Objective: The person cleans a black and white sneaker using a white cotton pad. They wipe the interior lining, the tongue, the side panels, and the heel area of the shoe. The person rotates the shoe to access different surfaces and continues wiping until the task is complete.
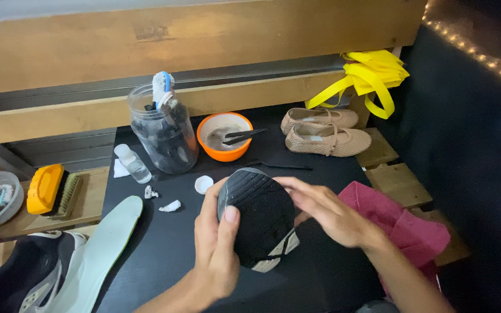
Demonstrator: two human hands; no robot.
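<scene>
Both forearms are bare up to the frame's edge, with no sleeves showing. The left hand [218, 246] and right hand [326, 211] wear no gloves, rings or watch; the left thumbnail is short and unpainted.

A black tabletop [163, 243] carries a clear jar [163, 136], orange bowl [224, 136], small bottle [133, 164], white cap [203, 184], pale insole [102, 246], beige flats [326, 139] and pink cloth [401, 223].
</scene>
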